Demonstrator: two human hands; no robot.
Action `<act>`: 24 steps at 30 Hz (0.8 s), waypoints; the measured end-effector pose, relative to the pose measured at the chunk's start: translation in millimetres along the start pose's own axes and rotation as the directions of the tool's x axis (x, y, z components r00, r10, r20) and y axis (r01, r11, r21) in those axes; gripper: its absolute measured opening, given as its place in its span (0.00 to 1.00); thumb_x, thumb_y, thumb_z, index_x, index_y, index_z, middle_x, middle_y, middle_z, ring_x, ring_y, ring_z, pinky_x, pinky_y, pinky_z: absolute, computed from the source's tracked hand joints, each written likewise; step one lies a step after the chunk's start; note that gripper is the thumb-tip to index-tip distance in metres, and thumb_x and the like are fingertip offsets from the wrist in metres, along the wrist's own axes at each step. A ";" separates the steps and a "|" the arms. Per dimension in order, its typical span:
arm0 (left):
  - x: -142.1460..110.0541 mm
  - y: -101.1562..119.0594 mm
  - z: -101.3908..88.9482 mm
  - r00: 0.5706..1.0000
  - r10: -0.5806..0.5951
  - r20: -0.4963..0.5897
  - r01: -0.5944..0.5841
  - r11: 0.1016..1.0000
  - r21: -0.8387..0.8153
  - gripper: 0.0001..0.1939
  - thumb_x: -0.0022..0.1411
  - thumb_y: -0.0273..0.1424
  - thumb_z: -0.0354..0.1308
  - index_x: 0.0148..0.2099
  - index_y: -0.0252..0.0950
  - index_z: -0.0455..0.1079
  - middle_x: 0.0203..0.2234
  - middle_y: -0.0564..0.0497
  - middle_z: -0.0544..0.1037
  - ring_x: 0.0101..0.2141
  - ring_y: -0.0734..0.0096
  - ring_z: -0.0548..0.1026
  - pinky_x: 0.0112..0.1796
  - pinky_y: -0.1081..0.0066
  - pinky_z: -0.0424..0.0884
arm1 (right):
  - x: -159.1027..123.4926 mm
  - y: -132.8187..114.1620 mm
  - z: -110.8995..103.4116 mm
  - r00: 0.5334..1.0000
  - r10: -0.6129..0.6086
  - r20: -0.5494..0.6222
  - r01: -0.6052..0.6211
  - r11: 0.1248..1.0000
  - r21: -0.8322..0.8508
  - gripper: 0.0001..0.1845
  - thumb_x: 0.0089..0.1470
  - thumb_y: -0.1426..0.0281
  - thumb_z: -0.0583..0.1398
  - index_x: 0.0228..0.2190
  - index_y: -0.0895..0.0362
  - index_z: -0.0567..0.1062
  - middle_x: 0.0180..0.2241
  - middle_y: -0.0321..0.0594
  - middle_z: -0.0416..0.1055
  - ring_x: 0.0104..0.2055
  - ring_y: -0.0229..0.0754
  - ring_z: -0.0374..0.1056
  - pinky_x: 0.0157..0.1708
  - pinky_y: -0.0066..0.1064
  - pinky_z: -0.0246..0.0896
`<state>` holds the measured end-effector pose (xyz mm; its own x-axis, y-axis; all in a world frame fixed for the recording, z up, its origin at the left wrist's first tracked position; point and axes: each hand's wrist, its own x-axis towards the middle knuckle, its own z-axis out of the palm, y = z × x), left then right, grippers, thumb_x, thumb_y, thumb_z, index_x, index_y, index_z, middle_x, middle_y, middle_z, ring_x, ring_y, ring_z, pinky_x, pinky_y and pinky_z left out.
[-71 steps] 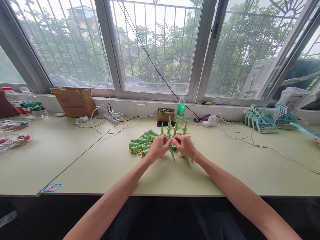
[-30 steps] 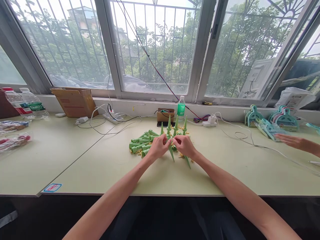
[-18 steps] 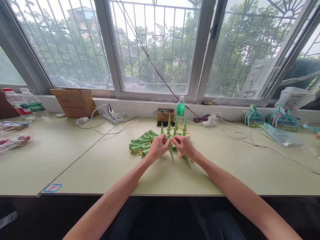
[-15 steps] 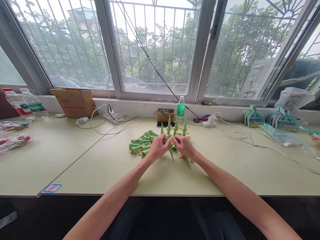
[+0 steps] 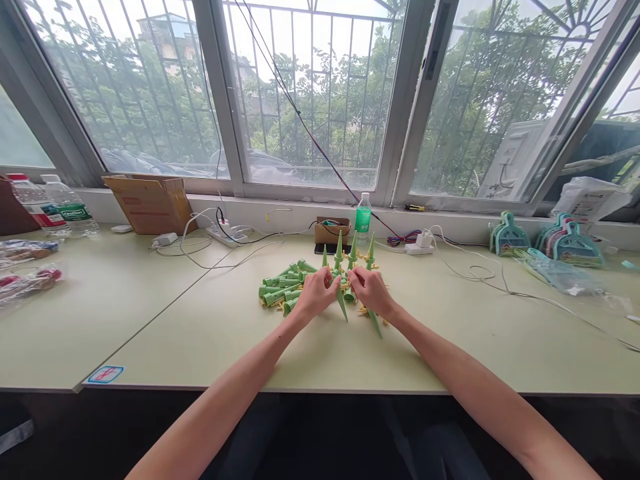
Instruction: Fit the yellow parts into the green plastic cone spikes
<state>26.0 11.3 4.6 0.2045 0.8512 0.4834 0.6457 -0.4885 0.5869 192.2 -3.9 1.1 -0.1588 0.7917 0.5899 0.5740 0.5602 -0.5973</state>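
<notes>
Spike (image 5: 343, 308), probably light, stiff and slick, is over the worktop (image 5: 240, 347), best held by its wide end, where the left hand (image 5: 317, 291) pinches it; the right hand's (image 5: 371, 288) grip is unclear.

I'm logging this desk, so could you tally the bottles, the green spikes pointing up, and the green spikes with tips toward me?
Bottles: 3
Upward-pointing green spikes: 4
Green spikes with tips toward you: 2
Total: 9
</notes>
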 end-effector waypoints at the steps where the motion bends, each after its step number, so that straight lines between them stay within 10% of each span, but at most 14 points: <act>1: 0.0 -0.2 0.0 1.000 -0.003 0.003 0.003 1.000 0.000 0.16 0.60 0.42 0.51 0.26 0.38 0.57 0.18 0.56 0.65 0.22 0.74 0.61 0.27 0.72 0.57 | 0.2 0.8 0.4 1.000 -0.004 -0.014 0.003 1.000 -0.011 0.19 0.63 0.63 0.49 0.21 0.55 0.61 0.16 0.32 0.63 0.18 0.34 0.56 0.23 0.27 0.51; 24: 1.0 5.4 -6.1 0.993 -0.111 0.039 0.115 0.983 -0.146 0.17 0.58 0.44 0.54 0.26 0.37 0.60 0.17 0.55 0.70 0.19 0.73 0.67 0.24 0.73 0.61 | -0.8 4.1 3.1 0.999 -0.047 0.015 0.047 0.999 -0.008 0.23 0.63 0.59 0.51 0.20 0.56 0.65 0.17 0.32 0.61 0.20 0.34 0.53 0.24 0.27 0.48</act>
<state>25.2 8.4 12.3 0.1603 0.9069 0.3897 0.5509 -0.4098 0.7270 192.1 -1.4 -3.4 -0.1979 0.7679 0.6092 0.5721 0.5952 -0.5643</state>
